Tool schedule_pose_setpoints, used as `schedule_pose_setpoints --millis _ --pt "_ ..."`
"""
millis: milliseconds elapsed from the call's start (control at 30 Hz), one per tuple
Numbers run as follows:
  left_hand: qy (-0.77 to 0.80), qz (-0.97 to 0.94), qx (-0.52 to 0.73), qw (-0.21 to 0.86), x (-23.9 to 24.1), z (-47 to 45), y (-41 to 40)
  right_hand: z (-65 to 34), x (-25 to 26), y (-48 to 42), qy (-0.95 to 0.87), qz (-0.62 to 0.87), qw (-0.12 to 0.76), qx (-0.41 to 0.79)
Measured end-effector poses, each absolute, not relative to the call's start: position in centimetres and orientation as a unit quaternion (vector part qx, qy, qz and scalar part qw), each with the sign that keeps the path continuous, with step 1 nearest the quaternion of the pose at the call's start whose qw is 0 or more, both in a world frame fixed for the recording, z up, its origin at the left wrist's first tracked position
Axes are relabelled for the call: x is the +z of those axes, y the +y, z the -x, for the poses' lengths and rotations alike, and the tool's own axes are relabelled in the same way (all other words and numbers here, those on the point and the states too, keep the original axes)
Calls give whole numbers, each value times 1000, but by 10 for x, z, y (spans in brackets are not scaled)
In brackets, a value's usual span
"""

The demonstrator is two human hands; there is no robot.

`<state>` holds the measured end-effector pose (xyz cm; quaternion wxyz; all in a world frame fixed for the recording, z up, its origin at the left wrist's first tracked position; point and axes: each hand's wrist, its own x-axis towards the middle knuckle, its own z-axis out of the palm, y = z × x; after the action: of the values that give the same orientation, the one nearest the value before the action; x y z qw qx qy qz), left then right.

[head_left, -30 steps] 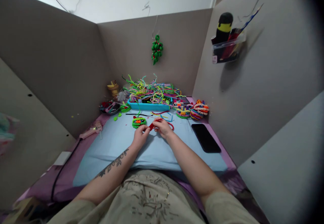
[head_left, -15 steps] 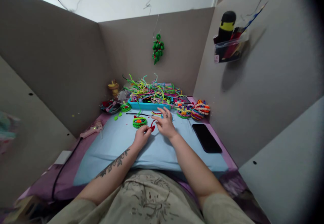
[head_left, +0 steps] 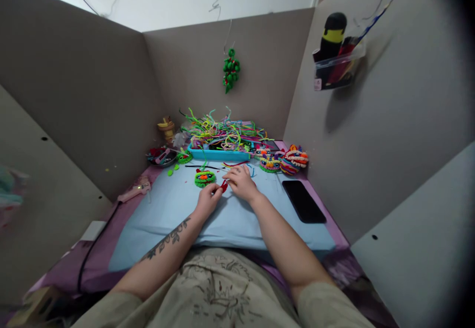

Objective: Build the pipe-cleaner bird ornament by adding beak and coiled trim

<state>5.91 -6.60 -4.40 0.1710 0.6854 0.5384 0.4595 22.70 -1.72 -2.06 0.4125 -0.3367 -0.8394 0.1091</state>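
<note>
My left hand (head_left: 208, 198) pinches a small red pipe-cleaner piece (head_left: 223, 185) just above the light blue mat (head_left: 178, 214). My right hand (head_left: 241, 181) rests beside it, fingers curled down onto the mat near the red piece and loose pipe cleaners (head_left: 237, 165). A green coiled pipe-cleaner figure (head_left: 204, 177) with orange and red details lies just beyond my left hand. Whether the right fingers grip anything is hidden.
A blue tray (head_left: 217, 155) heaped with coloured pipe cleaners stands at the back. Finished coiled figures (head_left: 284, 161) sit to the right, a black phone (head_left: 303, 200) on the mat's right edge, a glue gun (head_left: 134, 190) at the left. Grey partition walls enclose the desk.
My right hand let go of the red piece, reached forward with spread fingers, then came back down beside the left hand. My left hand stayed in place with the red piece.
</note>
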Motion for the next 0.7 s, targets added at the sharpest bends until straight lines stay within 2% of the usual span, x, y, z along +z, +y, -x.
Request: schedule_pose_setpoints --millis 433,700 --pt "544 -655 491 184 -39 -58 -69 -220 -23 -12 -755 362 478 266" --pt "546 -647 500 181 -38 -57 -70 -217 -21 -16 -709 353 487 368"
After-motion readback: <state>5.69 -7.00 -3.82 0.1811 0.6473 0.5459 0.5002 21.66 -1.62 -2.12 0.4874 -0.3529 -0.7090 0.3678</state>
